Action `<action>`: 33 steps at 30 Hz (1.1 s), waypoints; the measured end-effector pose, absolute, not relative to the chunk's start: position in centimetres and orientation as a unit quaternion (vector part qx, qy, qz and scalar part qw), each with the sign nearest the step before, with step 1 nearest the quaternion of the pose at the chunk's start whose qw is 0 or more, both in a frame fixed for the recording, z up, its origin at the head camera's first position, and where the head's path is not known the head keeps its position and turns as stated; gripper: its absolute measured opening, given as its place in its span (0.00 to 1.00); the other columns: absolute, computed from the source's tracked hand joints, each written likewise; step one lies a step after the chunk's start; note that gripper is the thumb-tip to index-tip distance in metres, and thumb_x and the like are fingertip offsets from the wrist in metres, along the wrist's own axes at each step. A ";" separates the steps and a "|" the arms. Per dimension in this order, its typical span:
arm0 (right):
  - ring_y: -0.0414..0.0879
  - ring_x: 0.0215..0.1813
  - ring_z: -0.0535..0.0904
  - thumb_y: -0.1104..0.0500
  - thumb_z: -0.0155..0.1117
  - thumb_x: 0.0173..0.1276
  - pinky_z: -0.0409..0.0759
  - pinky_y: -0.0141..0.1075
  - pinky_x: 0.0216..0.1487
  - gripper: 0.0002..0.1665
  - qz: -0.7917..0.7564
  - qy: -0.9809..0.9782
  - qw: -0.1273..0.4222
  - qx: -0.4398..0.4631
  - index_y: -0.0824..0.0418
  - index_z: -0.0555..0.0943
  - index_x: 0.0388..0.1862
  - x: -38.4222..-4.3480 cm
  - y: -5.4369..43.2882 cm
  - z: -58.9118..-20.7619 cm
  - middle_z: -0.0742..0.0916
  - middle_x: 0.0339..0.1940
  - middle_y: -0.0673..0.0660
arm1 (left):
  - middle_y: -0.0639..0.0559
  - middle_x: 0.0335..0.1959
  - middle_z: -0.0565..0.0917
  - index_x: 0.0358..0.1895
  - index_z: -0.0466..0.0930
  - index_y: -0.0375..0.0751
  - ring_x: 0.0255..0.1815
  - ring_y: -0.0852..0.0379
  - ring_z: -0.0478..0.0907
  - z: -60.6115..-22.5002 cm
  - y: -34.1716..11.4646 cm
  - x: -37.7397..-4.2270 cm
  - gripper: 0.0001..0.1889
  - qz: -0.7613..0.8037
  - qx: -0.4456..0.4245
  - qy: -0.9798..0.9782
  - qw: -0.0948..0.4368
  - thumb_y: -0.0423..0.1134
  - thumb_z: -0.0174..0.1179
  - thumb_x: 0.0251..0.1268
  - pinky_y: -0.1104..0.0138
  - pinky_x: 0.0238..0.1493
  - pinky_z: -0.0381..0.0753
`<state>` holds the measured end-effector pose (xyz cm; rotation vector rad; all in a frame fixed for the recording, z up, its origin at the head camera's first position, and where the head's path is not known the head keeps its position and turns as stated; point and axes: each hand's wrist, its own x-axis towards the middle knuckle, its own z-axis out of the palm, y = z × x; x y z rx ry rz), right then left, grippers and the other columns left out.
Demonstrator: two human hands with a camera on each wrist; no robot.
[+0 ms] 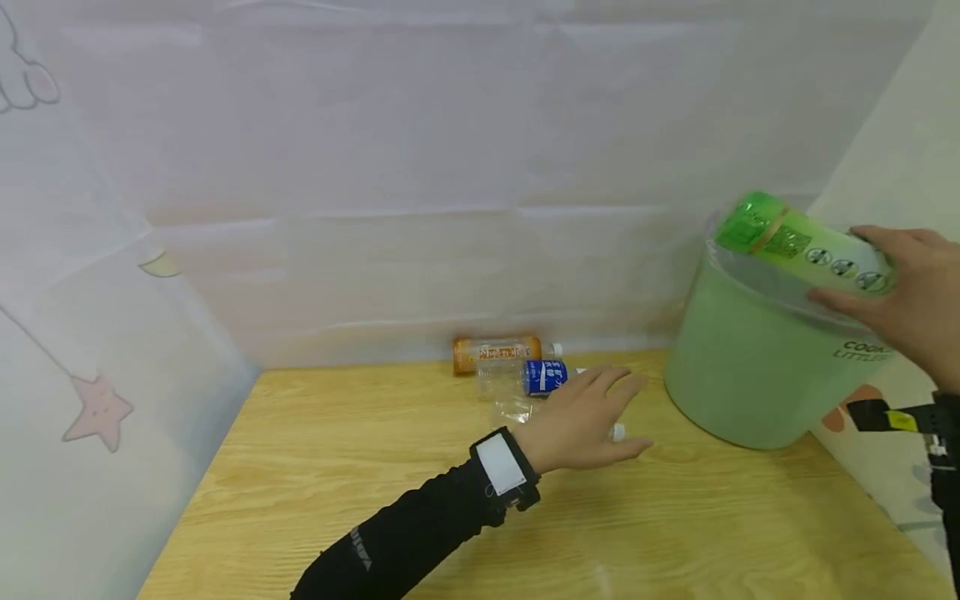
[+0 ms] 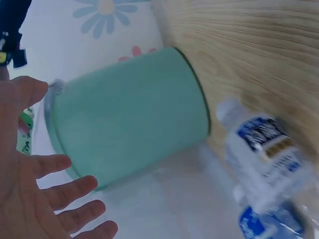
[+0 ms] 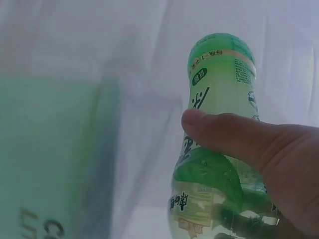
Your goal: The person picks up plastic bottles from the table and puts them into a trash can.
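My right hand [image 1: 918,300] grips a plastic bottle with a green label [image 1: 806,246], tilted over the mouth of a light green bin [image 1: 765,367]. In the right wrist view the thumb lies across the label of the green bottle [image 3: 219,144], and fingers show through its clear plastic. My left hand [image 1: 588,417] is above the table with its fingers spread, holding nothing. Beneath and behind it lie a bottle with an orange label [image 1: 495,354] and one with a blue label [image 1: 543,377]. A clear bottle with a blue and white label [image 2: 266,149] shows in the left wrist view.
A clear plastic liner [image 1: 720,250] covers the bin's rim. The bin stands at the right rear of the wooden table [image 1: 337,467], close to the pale back wall covering [image 1: 450,167]. Side walls with printed drawings border the table on both sides.
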<state>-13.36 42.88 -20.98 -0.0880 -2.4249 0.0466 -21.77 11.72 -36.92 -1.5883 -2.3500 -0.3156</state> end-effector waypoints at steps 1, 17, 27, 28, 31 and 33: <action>0.79 0.52 0.66 0.27 0.58 0.68 0.66 0.70 0.44 0.57 0.020 -0.934 0.354 -0.045 0.77 0.67 0.70 -13.5 43.5 -20.6 0.72 0.55 0.84 | 0.47 0.75 0.65 0.80 0.58 0.47 0.76 0.53 0.59 -36.5 12.3 -21.6 0.41 -0.105 -0.552 -0.815 0.142 0.69 0.45 0.74 0.66 0.74 0.55; 0.83 0.64 0.59 0.15 0.40 0.58 0.56 0.70 0.68 0.74 0.030 -0.949 0.299 -0.098 0.79 0.58 0.74 -15.6 48.8 -20.8 0.67 0.65 0.85 | 0.50 0.77 0.61 0.83 0.51 0.53 0.76 0.55 0.57 -35.1 13.9 -20.7 0.43 -0.080 -0.551 -0.822 0.121 0.72 0.42 0.73 0.64 0.72 0.60; 0.70 0.79 0.47 0.29 0.66 0.64 0.41 0.65 0.75 0.63 0.027 -0.934 0.345 -0.092 0.66 0.55 0.81 -18.6 55.9 -23.8 0.58 0.78 0.75 | 0.50 0.77 0.62 0.81 0.55 0.51 0.76 0.51 0.58 -35.8 11.1 -22.7 0.41 -0.112 -0.528 -0.833 0.120 0.69 0.46 0.73 0.61 0.73 0.60; 0.68 0.79 0.46 0.34 0.72 0.63 0.39 0.65 0.75 0.61 0.022 -0.931 0.356 -0.082 0.62 0.55 0.83 -19.6 58.2 -24.9 0.58 0.79 0.72 | 0.49 0.77 0.62 0.81 0.56 0.49 0.76 0.49 0.58 -36.0 10.3 -23.0 0.41 -0.116 -0.526 -0.833 0.124 0.68 0.47 0.74 0.60 0.74 0.60; 0.68 0.78 0.51 0.46 0.77 0.63 0.44 0.65 0.75 0.55 0.001 -0.922 0.385 -0.046 0.59 0.60 0.82 -20.2 57.9 -26.1 0.62 0.78 0.70 | 0.46 0.77 0.62 0.81 0.57 0.48 0.77 0.44 0.56 -36.4 7.7 -24.2 0.40 -0.142 -0.507 -0.843 0.109 0.66 0.50 0.74 0.54 0.74 0.60; 0.72 0.74 0.57 0.44 0.73 0.67 0.51 0.66 0.73 0.49 0.006 -0.919 0.394 -0.009 0.64 0.64 0.79 -18.8 52.4 -25.2 0.67 0.73 0.73 | 0.44 0.77 0.61 0.81 0.56 0.47 0.78 0.42 0.55 -36.9 5.8 -24.9 0.40 -0.160 -0.491 -0.851 0.095 0.65 0.51 0.75 0.50 0.73 0.62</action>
